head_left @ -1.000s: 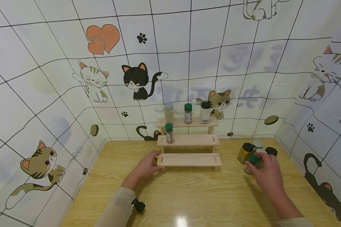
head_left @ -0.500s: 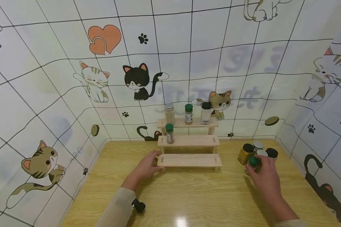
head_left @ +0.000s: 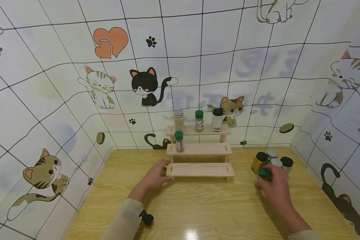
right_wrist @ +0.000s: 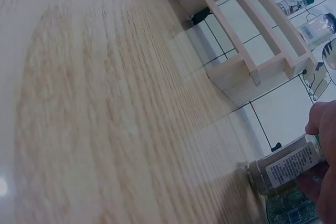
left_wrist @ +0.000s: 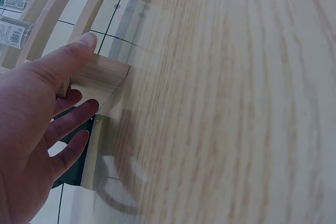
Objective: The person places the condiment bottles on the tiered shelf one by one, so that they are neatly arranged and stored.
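My right hand pinches a small spice jar with a green cap at the right of the table. In the right wrist view the jar is glass with a white printed label, its base close to the tabletop; whether it touches is unclear. A three-step wooden rack stands in the middle. My left hand holds the left end of its lowest step. In the left wrist view, the thumb lies over the step's edge and the other fingers curl behind it.
Beside the right hand cluster several jars, including a yellow one with a black cap. Three jars stand on the top step, among them a black-capped jar. A green-capped jar occupies the middle step's left end. Cat-print sheeting encloses the table.
The right hand has drawn the green-capped jar a little left and toward me, away from the cluster. My left hand has stayed at the rack.
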Motion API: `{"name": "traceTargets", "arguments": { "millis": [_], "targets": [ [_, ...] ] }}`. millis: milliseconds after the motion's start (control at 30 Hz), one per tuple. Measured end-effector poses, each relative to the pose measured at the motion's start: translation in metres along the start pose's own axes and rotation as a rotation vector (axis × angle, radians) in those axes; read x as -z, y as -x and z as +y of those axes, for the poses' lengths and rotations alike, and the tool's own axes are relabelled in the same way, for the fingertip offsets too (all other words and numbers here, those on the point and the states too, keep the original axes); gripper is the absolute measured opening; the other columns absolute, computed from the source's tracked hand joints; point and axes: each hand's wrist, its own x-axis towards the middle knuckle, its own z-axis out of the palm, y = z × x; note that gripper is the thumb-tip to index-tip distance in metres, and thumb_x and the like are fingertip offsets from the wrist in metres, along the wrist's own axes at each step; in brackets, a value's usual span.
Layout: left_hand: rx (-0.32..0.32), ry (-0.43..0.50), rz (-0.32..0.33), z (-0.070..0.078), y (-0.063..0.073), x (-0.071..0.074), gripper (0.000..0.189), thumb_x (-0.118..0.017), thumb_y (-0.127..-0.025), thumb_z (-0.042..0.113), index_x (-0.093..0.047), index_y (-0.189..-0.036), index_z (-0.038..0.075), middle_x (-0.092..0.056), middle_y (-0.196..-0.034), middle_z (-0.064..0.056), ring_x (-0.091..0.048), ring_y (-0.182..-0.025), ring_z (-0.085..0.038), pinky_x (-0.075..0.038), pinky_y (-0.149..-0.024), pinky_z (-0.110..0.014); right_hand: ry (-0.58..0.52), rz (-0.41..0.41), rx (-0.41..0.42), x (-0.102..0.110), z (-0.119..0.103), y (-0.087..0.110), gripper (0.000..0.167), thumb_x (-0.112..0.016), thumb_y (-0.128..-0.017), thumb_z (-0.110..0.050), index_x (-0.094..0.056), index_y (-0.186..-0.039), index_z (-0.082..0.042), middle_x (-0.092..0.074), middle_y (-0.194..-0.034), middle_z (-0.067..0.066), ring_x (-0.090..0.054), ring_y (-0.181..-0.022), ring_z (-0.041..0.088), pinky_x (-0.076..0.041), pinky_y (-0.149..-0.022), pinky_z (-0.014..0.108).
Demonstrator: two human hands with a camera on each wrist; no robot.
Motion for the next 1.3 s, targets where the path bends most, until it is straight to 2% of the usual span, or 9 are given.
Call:
{"name": "traceTargets", "arguments": {
  "millis": [267,467,600,833,1067,1300],
  "targets": [
    [-0.003,-0.001,0.008,0.001,0.001,0.0,0.071,-0.089,-0.098,0.032,-0.055,-0.157,0.01,-0.06,-0.143,-0.005,-0.067,-0.123,-0.028,-0.058,-0.101,-0.05,-0.07,0.011,0.012,-0.005,-0.005,-0.007,0.045,-0.082,-0.092,0.005,-0.062,-0.132,0.003,-0.056,-0.123,0.019,-0.051,-0.102,0.002,-0.046,-0.079,0.004],
    [-0.012,-0.02,-0.001,-0.001,0.0,-0.001,0.072,-0.088,-0.099,0.033,-0.054,-0.158,0.011,-0.06,-0.145,-0.005,-0.066,-0.123,-0.027,-0.058,-0.101,-0.049,-0.143,0.003,0.055,-0.007,-0.016,-0.016,0.046,-0.081,-0.092,0.01,-0.061,-0.132,0.005,-0.056,-0.124,0.02,-0.051,-0.105,-0.002,-0.046,-0.085,0.002],
    [-0.017,-0.017,0.002,-0.001,0.0,-0.001,0.071,-0.088,-0.099,0.032,-0.055,-0.157,0.011,-0.06,-0.144,-0.005,-0.066,-0.122,-0.027,-0.058,-0.1,-0.049,-0.147,0.004,0.1,-0.009,-0.026,-0.021,0.049,-0.084,-0.091,0.01,-0.06,-0.134,0.006,-0.058,-0.125,0.019,-0.054,-0.102,0.0,-0.046,-0.082,0.005],
    [-0.016,0.01,0.015,0.002,0.001,0.0,0.071,-0.089,-0.098,0.03,-0.055,-0.156,0.008,-0.06,-0.143,-0.006,-0.067,-0.122,-0.028,-0.058,-0.1,-0.05,-0.128,0.0,0.14,-0.012,-0.044,-0.035,0.048,-0.086,-0.093,0.005,-0.062,-0.134,0.003,-0.061,-0.127,0.017,-0.059,-0.107,0.019,-0.046,-0.085,0.008],
    [-0.013,0.002,0.019,-0.002,0.0,-0.002,0.07,-0.089,-0.098,0.032,-0.055,-0.156,0.011,-0.06,-0.143,-0.004,-0.067,-0.121,-0.027,-0.058,-0.101,-0.049,-0.145,-0.038,0.176,-0.018,-0.062,-0.055,0.045,-0.084,-0.095,0.004,-0.063,-0.135,0.002,-0.061,-0.125,0.015,-0.058,-0.109,0.021,-0.047,-0.086,0.008],
    [-0.015,-0.007,0.011,-0.004,0.001,-0.002,0.072,-0.089,-0.098,0.033,-0.054,-0.157,0.012,-0.06,-0.144,-0.004,-0.066,-0.122,-0.026,-0.057,-0.101,-0.049,-0.204,-0.063,0.219,-0.028,-0.084,-0.079,0.042,-0.083,-0.096,0.003,-0.064,-0.134,0.001,-0.062,-0.125,0.016,-0.062,-0.106,0.026,-0.056,-0.083,0.025]
  ]
}}
